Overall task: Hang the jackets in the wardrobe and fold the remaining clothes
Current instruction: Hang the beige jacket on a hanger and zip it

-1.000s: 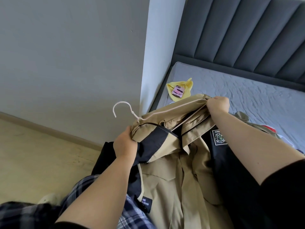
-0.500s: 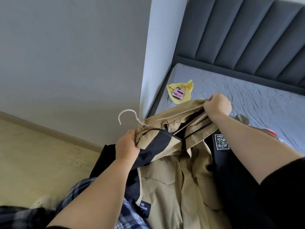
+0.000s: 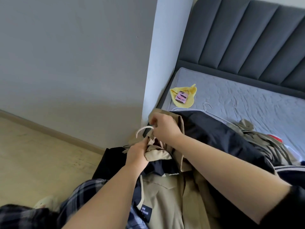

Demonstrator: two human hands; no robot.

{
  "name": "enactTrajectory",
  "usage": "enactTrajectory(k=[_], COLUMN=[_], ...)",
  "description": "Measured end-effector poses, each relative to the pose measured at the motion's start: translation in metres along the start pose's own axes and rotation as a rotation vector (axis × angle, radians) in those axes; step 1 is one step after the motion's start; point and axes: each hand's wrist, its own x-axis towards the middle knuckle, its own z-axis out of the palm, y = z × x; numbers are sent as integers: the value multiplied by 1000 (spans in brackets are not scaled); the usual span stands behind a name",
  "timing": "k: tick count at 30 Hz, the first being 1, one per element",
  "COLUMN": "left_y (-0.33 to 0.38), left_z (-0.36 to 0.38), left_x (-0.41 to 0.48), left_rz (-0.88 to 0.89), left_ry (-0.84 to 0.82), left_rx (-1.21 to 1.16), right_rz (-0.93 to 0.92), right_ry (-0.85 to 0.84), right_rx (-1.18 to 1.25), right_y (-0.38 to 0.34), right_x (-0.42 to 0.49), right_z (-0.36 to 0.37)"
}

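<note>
A plain grey wall (image 3: pixel 74 55) fills the left side, meeting a pale, wood-look floor (image 3: pixel 33 154) along a light skirting board (image 3: pixel 49 129). A white wall corner (image 3: pixel 165 55) juts out beside the bed. The dark grey headboard (image 3: pixel 247 38) is padded in vertical channels, and the mattress (image 3: pixel 247 100) wears a wrinkled grey sheet. The light is soft and even.

Near centre, the left hand (image 3: pixel 137 154) grips the bunched beige collar of a beige-and-navy jacket (image 3: pixel 165 195). The right hand (image 3: pixel 164 125) pinches the white hanger (image 3: pixel 143 129) by its hook. Farther right, a pink phone (image 3: pixel 181 97) lies on a yellow cloth (image 3: pixel 192 94) on the bed (image 3: pixel 247 100).
</note>
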Motion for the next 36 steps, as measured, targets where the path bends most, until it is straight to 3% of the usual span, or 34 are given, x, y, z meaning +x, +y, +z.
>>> enactTrajectory(k=[5,7,9,11,13,15,21,25,29,36], left_y=[-2,-3,-3,-5,-5,-5,2,10,14,57], left_z=[-5,-6,-8,-9,-9,-9,-14,-11,-23,-101], left_x=[3,5,10,15,16,13,9,-2,-1,10], left_rz=[-55,-71,-126,-203,-224,-194,-160,42,-76,-43], left_ry=[73,112,152,218,273,282,229,162,181,237], left_rx=[-224,-258,-323,-412,-398,-374,-394,-237,-403,-418], right_rz=[105,-20,-138,-65,50,51,-13,-37,33,189], right_ry=[-143,29,146,0,-190,-265,-91,-77,164,490], right_rx=[199,6,-381,-584,-613,-635,-471,-382,-208,-2], right_y=[9,16,33,51,68,78,70,55,49,7], right_x=[9,12,14,12,7,-1,-14,-22,-29,-19], right_z=[-22,-32,-42,-48,-42,-29,-13,1,-4,-48])
